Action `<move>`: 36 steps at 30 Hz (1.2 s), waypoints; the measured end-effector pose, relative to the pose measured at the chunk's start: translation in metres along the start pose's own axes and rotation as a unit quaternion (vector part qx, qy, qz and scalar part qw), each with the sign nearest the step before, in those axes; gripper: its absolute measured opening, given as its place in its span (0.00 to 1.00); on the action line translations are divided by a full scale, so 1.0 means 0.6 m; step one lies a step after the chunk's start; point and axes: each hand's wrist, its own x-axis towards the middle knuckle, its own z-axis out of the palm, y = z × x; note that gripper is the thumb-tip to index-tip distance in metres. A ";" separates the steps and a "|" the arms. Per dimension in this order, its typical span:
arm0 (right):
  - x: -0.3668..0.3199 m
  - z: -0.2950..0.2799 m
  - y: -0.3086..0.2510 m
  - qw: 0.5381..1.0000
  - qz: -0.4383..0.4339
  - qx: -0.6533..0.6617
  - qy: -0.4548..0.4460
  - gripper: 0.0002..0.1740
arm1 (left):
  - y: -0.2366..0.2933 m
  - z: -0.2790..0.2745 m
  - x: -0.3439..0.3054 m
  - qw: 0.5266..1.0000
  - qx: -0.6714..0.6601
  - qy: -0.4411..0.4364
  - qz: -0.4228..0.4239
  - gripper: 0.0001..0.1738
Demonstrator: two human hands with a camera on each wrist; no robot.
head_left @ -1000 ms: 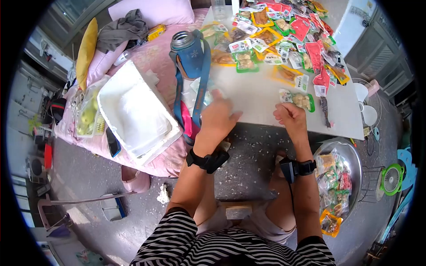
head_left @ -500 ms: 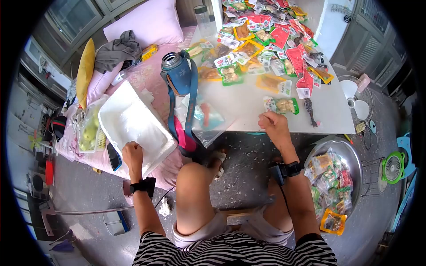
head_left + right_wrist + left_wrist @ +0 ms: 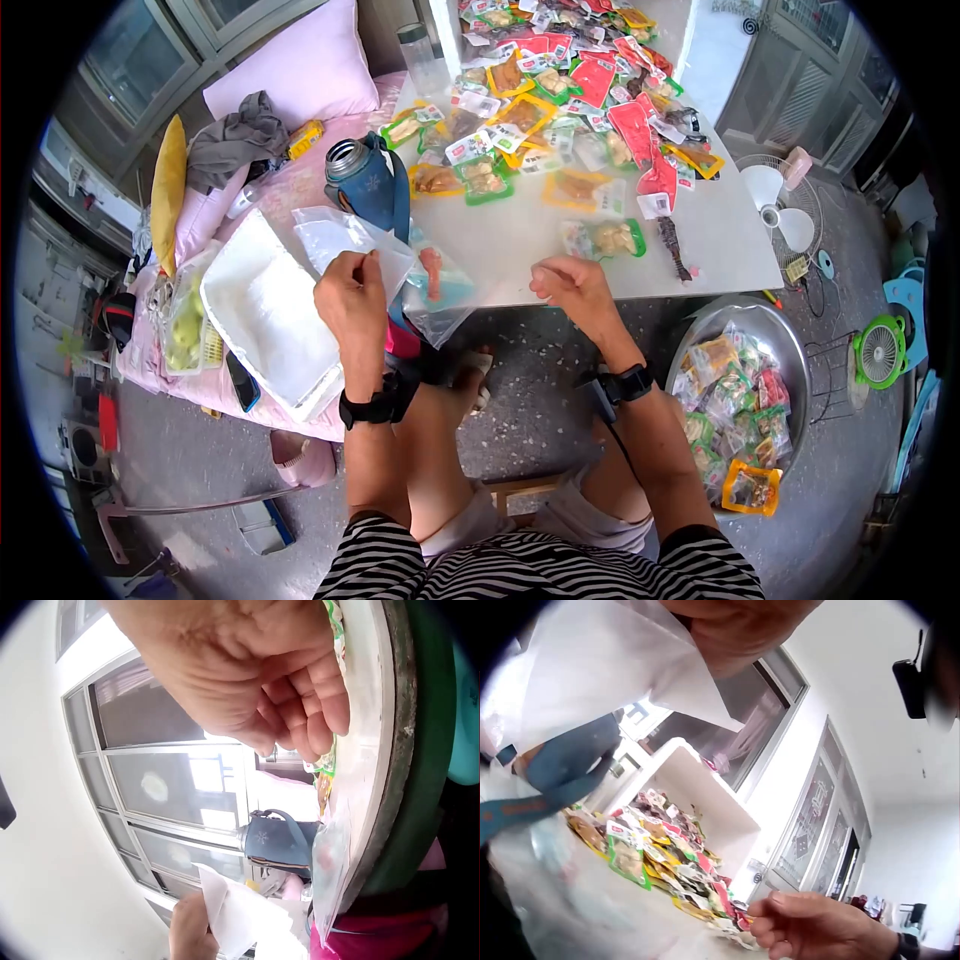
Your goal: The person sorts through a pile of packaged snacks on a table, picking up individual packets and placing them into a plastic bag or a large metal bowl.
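Observation:
My left hand [image 3: 354, 308] pinches a thin, translucent white plastic bag [image 3: 345, 238], which hangs flat and spreads out in front of the foam box and the blue bottle [image 3: 362, 190]. In the left wrist view the bag [image 3: 622, 667] fills the upper left, below my fingers. Over the table's front edge hovers my right hand [image 3: 582, 292], palm inward, fingers loosely curled around nothing. Just beyond it lies a green-edged food packet [image 3: 610, 238]. Between the hands, a clear plastic bag with a reddish print [image 3: 440, 290] droops over the table edge.
Colourful food packets [image 3: 530, 120] heap up at the back of the white table [image 3: 480, 235]. A metal basin [image 3: 792, 365] of packets stands on the floor at right. On the pink bed, a white foam box [image 3: 265, 310] sits at left.
My left hand went left to the foam box and has come back right and up, now with the translucent bag. My right hand has shifted slightly left in view, still holding nothing.

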 end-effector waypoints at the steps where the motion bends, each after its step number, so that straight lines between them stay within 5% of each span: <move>1: -0.002 0.005 -0.014 0.998 0.030 0.051 -0.017 0.11 | 0.022 0.026 -0.001 1.000 -0.022 -0.013 0.014 0.08; 4: -0.004 0.023 -0.036 0.977 0.075 0.195 -0.047 0.14 | 0.075 0.097 -0.019 0.995 -0.029 -0.045 0.081 0.10; 7: 0.006 0.030 -0.018 0.972 0.113 0.202 -0.032 0.15 | 0.085 0.157 -0.055 0.986 -0.042 -0.125 0.106 0.09; 13: 0.041 0.022 0.034 0.978 0.137 0.113 0.111 0.13 | 0.089 0.169 -0.103 0.967 -0.132 -0.154 0.156 0.09; 18: 0.053 0.006 0.028 0.978 0.138 0.036 0.149 0.18 | 0.094 0.154 -0.123 0.950 -0.144 -0.241 0.139 0.11; 25: 0.049 0.011 0.018 0.976 0.149 -0.023 0.157 0.22 | 0.064 0.172 -0.115 0.963 -0.119 -0.195 0.140 0.04; 28: 0.060 0.002 0.049 0.945 0.080 -0.261 0.179 0.21 | 0.067 0.151 -0.087 0.985 -0.073 -0.112 0.113 0.02; 31: 0.034 0.009 0.004 0.867 -0.071 -0.406 0.279 0.20 | 0.054 0.137 -0.070 0.991 -0.061 -0.093 0.080 0.05; 34: 0.035 -0.003 -0.004 0.846 -0.204 -0.366 0.329 0.18 | 0.055 0.130 -0.068 0.982 -0.163 -0.069 0.061 0.07; 36: 0.032 -0.012 -0.004 0.902 -0.179 -0.287 0.267 0.24 | 0.072 0.119 -0.064 0.960 -0.226 -0.061 0.153 0.08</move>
